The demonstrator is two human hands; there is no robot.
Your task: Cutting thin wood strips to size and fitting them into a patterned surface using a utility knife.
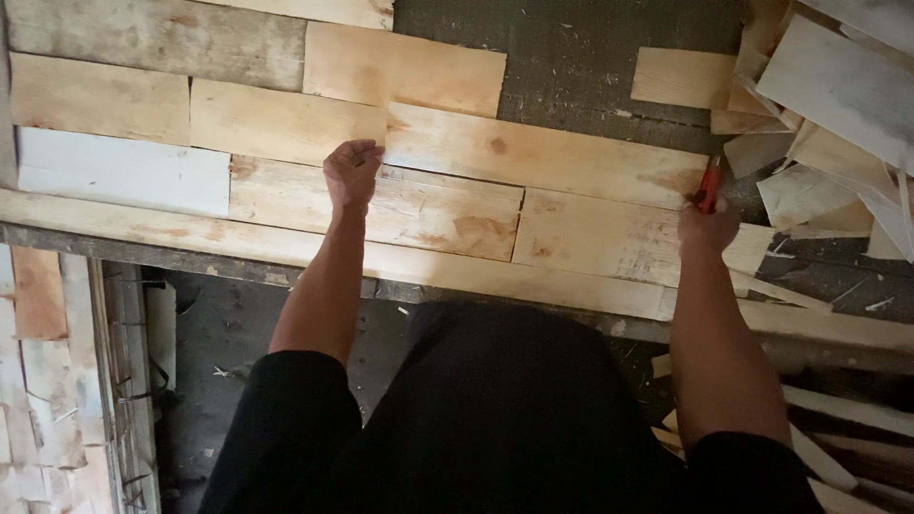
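Hands: my left hand [352,173] is curling into a loose fist, knuckles pressing on the seam between two pale planks; my right hand [706,227] is closing around a red-handled tool [709,185], its working end hidden by my fingers
Work piece: I am leaning over a panel of wooden planks [533,152] laid in staggered rows; the plank under my left fist [376,205] is sitting tight against its neighbours; one white-painted plank [124,171] is lying at the left end
Surroundings: offcuts are piling up in a scrap heap [828,114] at the right; dark bare backing [571,57] is showing above the top row
Step, as I judge it: I am seating and steadying a plank while the tool waits at the row's right end
Next move calls for: holding the seam flush; bringing the tool in squarely
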